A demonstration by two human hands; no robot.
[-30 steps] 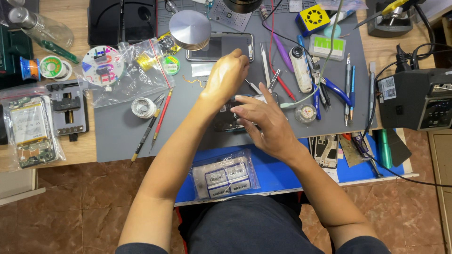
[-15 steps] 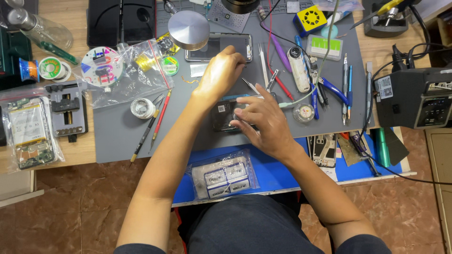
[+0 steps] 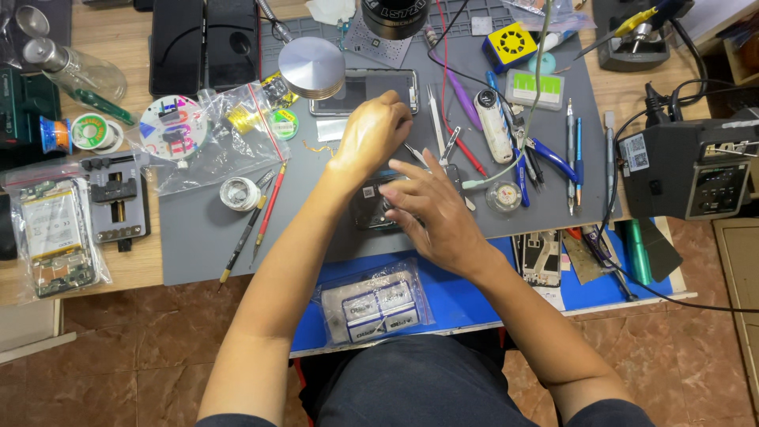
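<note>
Head view: 2 hands meet at frame centre over a dark opened phone [image 3: 371, 207] on the grey mat [image 3: 198, 237]. Left hand [image 3: 371, 134] curled just above it, grip can't tell. Right hand [image 3: 431, 213] fingers spread, resting on phone's right part. Tweezers [image 3: 436, 119] lie just upper right.

Looks like a phone repair bench: grey work mat [image 3: 205, 237] covered in tweezers [image 3: 434, 119], screwdrivers [image 3: 573, 154], solder wire [image 3: 237, 193], a soldering station [image 3: 696, 170] and phone parts in bags [image 3: 55, 237].
</note>
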